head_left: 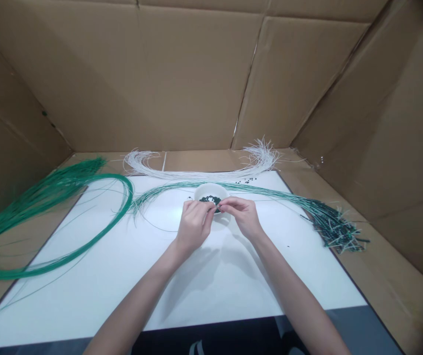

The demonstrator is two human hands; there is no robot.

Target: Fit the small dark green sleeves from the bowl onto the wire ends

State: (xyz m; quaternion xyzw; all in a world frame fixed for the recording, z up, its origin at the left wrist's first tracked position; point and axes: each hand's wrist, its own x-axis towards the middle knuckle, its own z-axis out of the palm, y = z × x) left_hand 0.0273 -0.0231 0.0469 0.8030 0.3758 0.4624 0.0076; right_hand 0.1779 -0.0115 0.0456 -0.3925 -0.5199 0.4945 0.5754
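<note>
My left hand (pixel 193 223) and my right hand (pixel 244 214) meet just in front of a small white bowl (pixel 211 190) that holds several small dark pieces. Both hands pinch at the same spot, fingertips together over the bowl's near rim. What they hold is too small to name; it may be a thin wire end. A bundle of green wires (pixel 270 195) runs from behind the bowl to the right, ending in a heap of dark-tipped ends (pixel 339 231).
All lies on a white board (pixel 204 286) inside a cardboard enclosure (pixel 196 74). A long loop of green wires (pixel 48 197) fills the left side. A curved bundle of white wires (pixel 204 173) lies behind the bowl. A few loose dark pieces (pixel 246 181) lie near it.
</note>
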